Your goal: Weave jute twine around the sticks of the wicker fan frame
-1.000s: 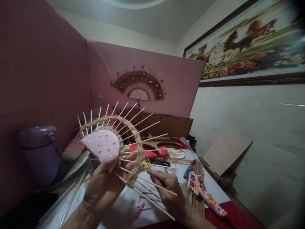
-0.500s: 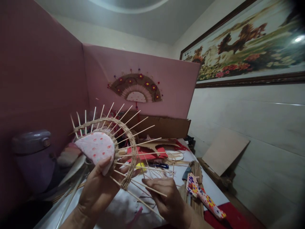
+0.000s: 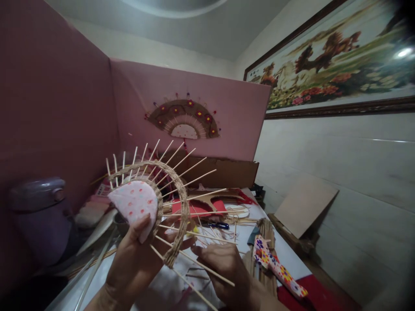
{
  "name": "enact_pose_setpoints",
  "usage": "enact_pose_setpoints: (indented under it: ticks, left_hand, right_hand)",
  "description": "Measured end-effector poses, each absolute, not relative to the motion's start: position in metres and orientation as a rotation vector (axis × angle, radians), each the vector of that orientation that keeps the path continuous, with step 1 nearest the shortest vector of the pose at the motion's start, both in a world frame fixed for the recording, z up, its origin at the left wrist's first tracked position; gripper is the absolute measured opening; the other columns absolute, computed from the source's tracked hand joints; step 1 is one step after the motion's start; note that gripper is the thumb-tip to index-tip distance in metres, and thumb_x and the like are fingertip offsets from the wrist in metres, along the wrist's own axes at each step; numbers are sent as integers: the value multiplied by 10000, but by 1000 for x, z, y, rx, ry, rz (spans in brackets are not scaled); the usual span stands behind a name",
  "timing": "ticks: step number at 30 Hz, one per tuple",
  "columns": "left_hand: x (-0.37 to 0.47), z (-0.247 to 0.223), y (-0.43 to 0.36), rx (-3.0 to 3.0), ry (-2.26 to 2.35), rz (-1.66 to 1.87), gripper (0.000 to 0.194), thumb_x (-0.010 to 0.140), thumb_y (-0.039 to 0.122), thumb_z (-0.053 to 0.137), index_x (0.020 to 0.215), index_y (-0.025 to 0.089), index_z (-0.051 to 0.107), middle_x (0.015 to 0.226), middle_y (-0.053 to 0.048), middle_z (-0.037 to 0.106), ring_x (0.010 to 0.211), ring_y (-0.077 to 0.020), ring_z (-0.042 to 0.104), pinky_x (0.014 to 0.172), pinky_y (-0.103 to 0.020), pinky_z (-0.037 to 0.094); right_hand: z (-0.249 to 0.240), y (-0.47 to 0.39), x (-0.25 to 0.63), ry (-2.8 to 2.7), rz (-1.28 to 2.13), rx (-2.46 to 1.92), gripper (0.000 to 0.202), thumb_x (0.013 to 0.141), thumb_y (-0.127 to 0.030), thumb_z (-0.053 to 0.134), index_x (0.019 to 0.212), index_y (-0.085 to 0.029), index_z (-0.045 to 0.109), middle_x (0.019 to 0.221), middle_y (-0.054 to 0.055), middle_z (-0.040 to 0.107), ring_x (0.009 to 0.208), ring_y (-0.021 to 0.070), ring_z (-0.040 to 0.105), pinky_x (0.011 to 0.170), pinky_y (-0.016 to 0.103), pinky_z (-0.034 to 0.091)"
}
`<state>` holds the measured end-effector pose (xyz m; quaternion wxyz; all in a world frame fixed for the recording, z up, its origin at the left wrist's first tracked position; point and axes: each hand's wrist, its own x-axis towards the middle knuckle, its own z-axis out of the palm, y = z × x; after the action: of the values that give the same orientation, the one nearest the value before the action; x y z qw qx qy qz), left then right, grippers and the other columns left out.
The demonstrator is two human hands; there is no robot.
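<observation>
The left hand [image 3: 134, 261] holds a pale-stick fan frame [image 3: 160, 203] with woven brown cord [image 3: 184, 203] and a pink dotted panel [image 3: 138, 196]; near right, the right hand [image 3: 227, 261] is curled by its sticks [image 3: 207, 268].

Pink partition [image 3: 233, 112], pale wall [image 3: 363, 160] at right with a framed picture [image 3: 327, 71] of horses, dim grey ceiling [image 3: 249, 30] overhead.
</observation>
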<state>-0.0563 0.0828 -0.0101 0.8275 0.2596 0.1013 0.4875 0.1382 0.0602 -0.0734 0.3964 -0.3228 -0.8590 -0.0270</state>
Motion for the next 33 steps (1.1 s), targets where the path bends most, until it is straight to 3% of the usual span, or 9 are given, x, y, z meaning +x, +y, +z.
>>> enact_pose_setpoints:
  ticks: [4,8,13,23,28,33]
  left_hand:
    - [-55,-11,82,561,265,1045,345,857,259,369,920,126,680,928,-115,716,914,-318,630,896,-583,392]
    - [-54,-12,82,587,259,1103,331,852,262,382,925,125,675,946,-121,709,914,-325,628,895,-593,387]
    - [-60,-9,88,566,217,1198,291,848,280,405,919,179,669,989,-80,698,969,-295,606,903,-522,416]
    - [-70,-7,94,702,267,1211,325,847,283,390,994,173,659,1007,-95,682,967,-278,601,732,-395,513]
    - [-69,-3,91,803,342,1168,320,827,283,413,961,143,669,910,-121,701,814,-275,637,686,-413,511]
    - [-72,-5,93,901,418,1127,327,824,263,417,954,98,667,883,-159,708,806,-319,639,716,-471,490]
  right_hand:
    - [-71,59,138,-2179,-59,-776,210,839,-131,405,949,-155,582,596,30,598,526,142,534,506,251,365]
    - [-66,56,139,-2159,-38,-771,210,839,-115,410,918,-151,601,621,41,632,547,144,583,539,247,424]
    - [-65,52,142,-2009,-171,-822,315,837,-97,459,1146,-139,499,950,96,680,828,171,646,748,266,470]
    - [-59,52,156,-1802,-252,-914,115,818,-91,480,881,-186,496,712,16,586,630,129,553,597,250,410]
    - [-62,50,162,-1740,-298,-846,121,799,-87,481,865,-189,472,651,-5,531,559,114,487,536,234,371]
    - [-62,53,163,-1618,-254,-1001,93,838,-135,454,879,-191,515,663,-10,547,545,105,483,525,222,361]
